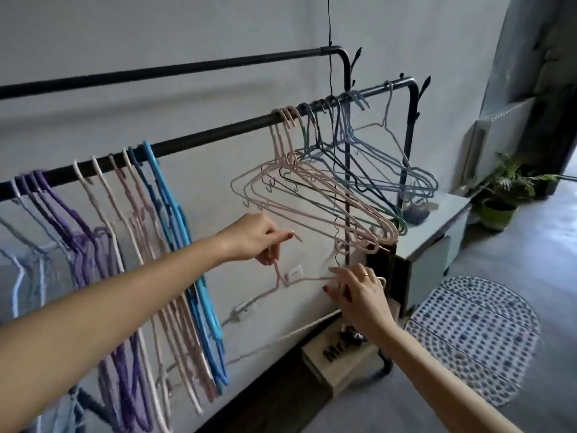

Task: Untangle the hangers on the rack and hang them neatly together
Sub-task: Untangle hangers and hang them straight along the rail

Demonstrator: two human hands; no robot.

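Both my forearms are bare, with no sleeves in view. My left hand [249,237] has a dark red painted nail on the 1 fingertip that shows. My right hand [362,295] wears 1 thin gold ring, and its thumbnail is painted the same red.

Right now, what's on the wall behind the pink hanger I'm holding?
Behind the pink hanger, a white wall outlet shows. The right hand covers the wall further right.
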